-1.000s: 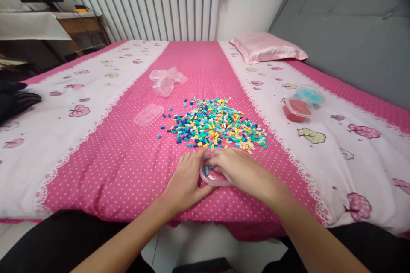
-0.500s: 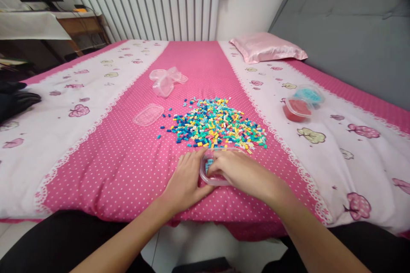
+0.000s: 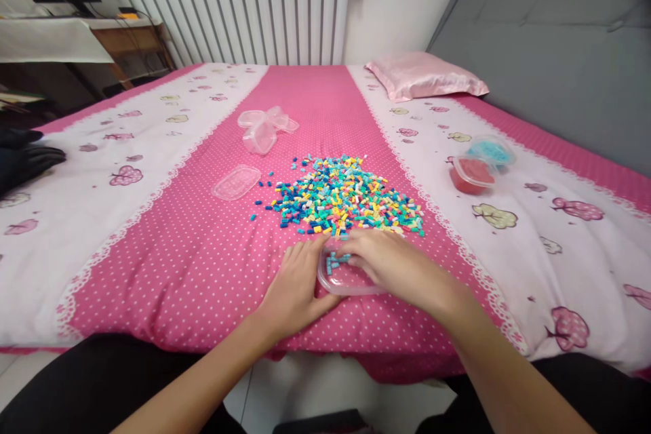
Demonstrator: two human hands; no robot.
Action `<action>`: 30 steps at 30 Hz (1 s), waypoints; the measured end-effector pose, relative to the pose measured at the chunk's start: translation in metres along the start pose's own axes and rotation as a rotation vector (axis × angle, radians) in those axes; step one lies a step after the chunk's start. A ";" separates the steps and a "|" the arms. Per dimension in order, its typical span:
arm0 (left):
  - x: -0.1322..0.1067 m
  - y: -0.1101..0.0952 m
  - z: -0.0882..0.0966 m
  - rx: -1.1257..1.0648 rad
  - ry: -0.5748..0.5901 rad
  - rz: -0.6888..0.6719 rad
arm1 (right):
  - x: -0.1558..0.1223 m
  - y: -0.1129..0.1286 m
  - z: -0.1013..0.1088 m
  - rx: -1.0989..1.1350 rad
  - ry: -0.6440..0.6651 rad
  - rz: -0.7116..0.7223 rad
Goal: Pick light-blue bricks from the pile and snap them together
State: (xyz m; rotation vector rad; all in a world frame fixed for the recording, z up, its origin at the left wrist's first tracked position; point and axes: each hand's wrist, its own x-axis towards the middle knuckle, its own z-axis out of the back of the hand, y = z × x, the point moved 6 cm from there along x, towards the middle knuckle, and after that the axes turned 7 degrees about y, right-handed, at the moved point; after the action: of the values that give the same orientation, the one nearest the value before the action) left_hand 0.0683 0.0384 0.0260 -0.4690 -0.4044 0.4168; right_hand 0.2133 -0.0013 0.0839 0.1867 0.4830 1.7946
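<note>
A clear plastic container (image 3: 350, 290) rests on the bed near its front edge, with several light-blue toy bricks (image 3: 330, 263) inside on the left. My left hand (image 3: 298, 285) holds this container at its left side, thumb along the near rim and fingers toward the far corner. Over the far part of the container is my right hand (image 3: 384, 261), its fingers bent and close together near the blue bricks. Whatever its fingertips pinch is hidden. Just beyond both hands spreads a pile of small multicoloured toy bricks (image 3: 346, 196).
A clear lid (image 3: 237, 182) lies left of the pile, with several clear containers (image 3: 262, 132) behind it. At right stand a container of red pieces (image 3: 472, 175) and one of blue pieces (image 3: 491, 151). A pink pillow (image 3: 424, 74) lies at the back; dark gloves (image 3: 28, 159) lie far left.
My right hand has risen slightly and shifted toward the container's far side, uncovering more of its bottom and blue bricks. My left hand has kept its place on the container.
</note>
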 end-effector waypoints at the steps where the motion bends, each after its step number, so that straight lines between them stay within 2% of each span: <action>1: 0.000 0.000 0.000 0.000 0.000 0.001 | -0.001 -0.002 0.001 -0.008 -0.012 -0.015; 10: 0.000 0.001 -0.001 -0.006 -0.002 0.012 | 0.003 0.008 -0.008 -0.035 0.035 -0.028; 18: 0.001 -0.001 0.000 -0.013 0.000 0.001 | 0.005 0.004 -0.011 -0.029 -0.016 -0.031; 30: 0.000 0.002 -0.001 -0.013 0.001 0.011 | 0.000 0.014 -0.006 -0.034 -0.004 -0.045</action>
State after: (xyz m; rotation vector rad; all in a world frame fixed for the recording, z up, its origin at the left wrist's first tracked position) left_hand 0.0683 0.0398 0.0237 -0.4843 -0.4036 0.4246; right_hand 0.1990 -0.0056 0.0843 0.1553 0.4504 1.7570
